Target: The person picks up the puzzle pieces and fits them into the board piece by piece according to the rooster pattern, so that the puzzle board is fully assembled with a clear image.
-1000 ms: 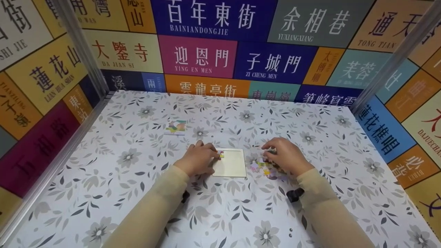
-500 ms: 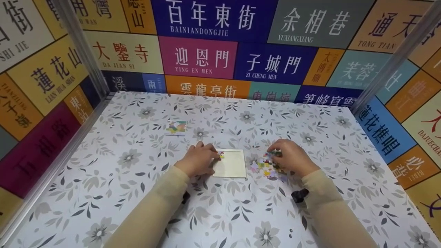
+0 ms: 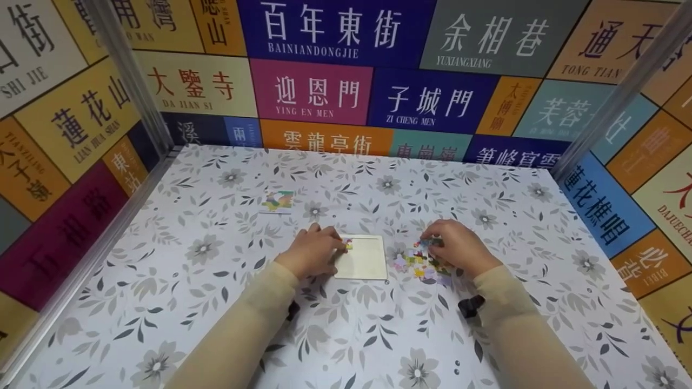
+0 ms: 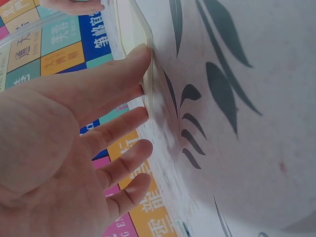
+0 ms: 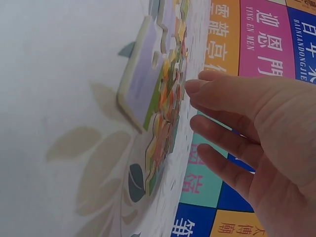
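Note:
In the head view my left hand [image 3: 313,251] rests at the left side of a shallow cream puzzle tray [image 3: 362,267], fingers fairly straight. Its fingertips are at a small colourful puzzle piece [image 3: 349,244] in the tray's upper left corner. The left wrist view shows the thumb on the tray's edge [image 4: 143,24]. My right hand [image 3: 459,246] is bent over the far side of a pile of loose jigsaw pieces [image 3: 419,265], right of the tray. Bluish colour shows between its thumb and index finger; I cannot tell whether they pinch a piece.
A small colourful picture card [image 3: 277,201] lies at the upper left, beyond my left hand. The table [image 3: 216,324] has a floral cover. Walls of coloured sign panels [image 3: 313,92] rise at the back and both sides.
My right hand has drawn back slightly to the right, uncovering more of the pile. The left hand and the tray have stayed in place.

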### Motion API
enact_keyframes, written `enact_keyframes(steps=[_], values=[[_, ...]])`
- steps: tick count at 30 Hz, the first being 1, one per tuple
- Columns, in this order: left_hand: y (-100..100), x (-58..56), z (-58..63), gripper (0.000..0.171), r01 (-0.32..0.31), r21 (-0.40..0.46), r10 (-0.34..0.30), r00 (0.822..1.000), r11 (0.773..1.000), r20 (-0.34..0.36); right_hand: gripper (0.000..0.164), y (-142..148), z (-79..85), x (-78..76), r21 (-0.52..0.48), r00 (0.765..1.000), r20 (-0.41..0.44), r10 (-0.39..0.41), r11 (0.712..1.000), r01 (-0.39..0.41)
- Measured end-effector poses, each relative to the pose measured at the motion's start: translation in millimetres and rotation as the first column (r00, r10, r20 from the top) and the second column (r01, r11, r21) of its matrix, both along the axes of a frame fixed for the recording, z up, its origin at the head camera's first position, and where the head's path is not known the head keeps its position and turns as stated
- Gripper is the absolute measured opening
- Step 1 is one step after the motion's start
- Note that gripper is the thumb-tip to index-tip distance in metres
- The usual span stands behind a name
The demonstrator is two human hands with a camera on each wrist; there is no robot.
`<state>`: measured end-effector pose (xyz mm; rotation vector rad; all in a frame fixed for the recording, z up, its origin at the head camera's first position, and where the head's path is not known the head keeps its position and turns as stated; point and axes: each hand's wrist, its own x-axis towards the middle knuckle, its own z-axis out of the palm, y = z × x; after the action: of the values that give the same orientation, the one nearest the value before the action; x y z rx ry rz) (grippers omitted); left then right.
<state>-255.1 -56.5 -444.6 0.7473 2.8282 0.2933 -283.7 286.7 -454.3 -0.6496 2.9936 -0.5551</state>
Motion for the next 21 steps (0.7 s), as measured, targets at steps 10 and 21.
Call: enact_keyframes(steps=[10,21], values=[[-0.5,0.6,3.1,0.052,-0.008,0.001,0.008,1.000,1.000,0.027,0.024,-1.2,-2.8,-2.6,0.008,1.000,0.019,-0.005,1.000,0.005],[-2.1,1.1,1.6,0.049,0.011,0.028,-0.011,1.000,1.000,-0.002,0.016,-0.1,-3.5,-4.0,0.015,1.000,-0.002,-0.009,1.000,0.010]])
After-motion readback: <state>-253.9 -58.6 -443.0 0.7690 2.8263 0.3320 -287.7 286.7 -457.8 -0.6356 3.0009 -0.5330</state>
